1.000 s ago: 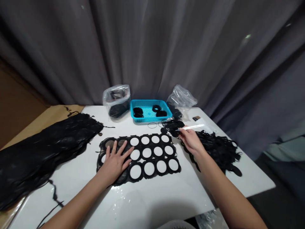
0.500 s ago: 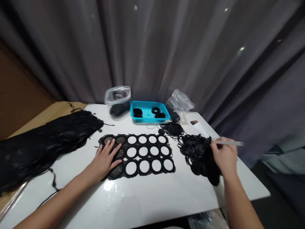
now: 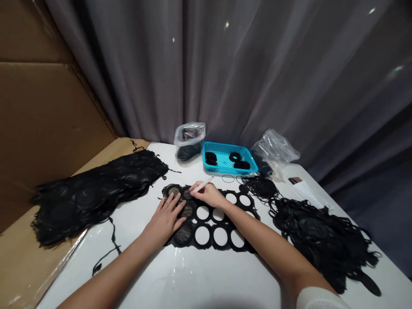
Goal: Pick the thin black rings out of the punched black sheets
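Observation:
A black sheet of joined rings (image 3: pixel 211 245) lies flat on the white table. Most of its round openings show white, while those at the left end are still covered by dark discs (image 3: pixel 183 233). My left hand (image 3: pixel 165 219) rests on that left end, palm down with fingers spread. Over the top row, my right hand (image 3: pixel 207 194) grips a slim pale pen-like tool (image 3: pixel 203 183). Its working end is hidden near the fingertips, close to a covered ring. My right forearm blocks part of the sheet's right side.
A heap of black scraps (image 3: pixel 318 236) covers the right side, beside tangled black cord (image 3: pixel 262 188). Behind stand a blue basket (image 3: pixel 230 171) with black pieces and two clear plastic bags (image 3: pixel 189 139). Stacked black sheets (image 3: pixel 96 184) lie left, near a cardboard panel (image 3: pixel 48 111).
My right hand has moved left from the scrap heap to the sheet's top row, still holding the tool. My left hand stays on the sheet. The whole view has shifted.

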Motion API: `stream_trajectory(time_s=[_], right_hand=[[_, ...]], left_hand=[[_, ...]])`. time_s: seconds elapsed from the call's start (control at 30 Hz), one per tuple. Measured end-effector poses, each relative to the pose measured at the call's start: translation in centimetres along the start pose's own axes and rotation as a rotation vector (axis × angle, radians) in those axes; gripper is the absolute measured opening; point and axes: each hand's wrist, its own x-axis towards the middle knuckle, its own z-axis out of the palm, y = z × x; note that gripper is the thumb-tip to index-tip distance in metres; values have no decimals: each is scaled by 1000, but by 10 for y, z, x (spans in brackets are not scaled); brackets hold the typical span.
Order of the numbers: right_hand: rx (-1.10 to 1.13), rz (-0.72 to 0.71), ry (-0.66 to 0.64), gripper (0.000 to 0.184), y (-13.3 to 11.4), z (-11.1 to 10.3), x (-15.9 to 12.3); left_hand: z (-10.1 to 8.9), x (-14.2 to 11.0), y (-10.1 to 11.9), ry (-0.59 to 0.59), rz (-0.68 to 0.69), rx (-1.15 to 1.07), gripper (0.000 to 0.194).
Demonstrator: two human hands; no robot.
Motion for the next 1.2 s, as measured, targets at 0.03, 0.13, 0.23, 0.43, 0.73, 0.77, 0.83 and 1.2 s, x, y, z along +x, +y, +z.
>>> stream_trajectory(time_s=[0.03,0.13,0.23,0.43,0.73,0.77,0.83,1.2], right_hand=[[-4,7,-9,7,5,3,4],[-12,15,-15,7,12,7,7],[-19,-3,-16,8,13,7,6],[-44,-37,-33,9,12,7,7],[-57,-62,-47,11,7,6,5],[-58,-57,-47,11,6,6,5],[-62,-48,-45,10,6,5,6],[-542,-329,-113,10,0,25,-9]], left_hand=[[1,-1,0,1,-5,4,50],[1,-3,1,-20,-13,19,50],[1,-3,2,-31,-11,27,50],[6,-5,3,3,-21,6,53],[-1,-3,4,-49,-25,-14,54],[-2,-3,4,-52,-28,-19,54],[-2,-3,4,-57,-33,-30,54],[2,-4,4,-29,-50,-50,56]])
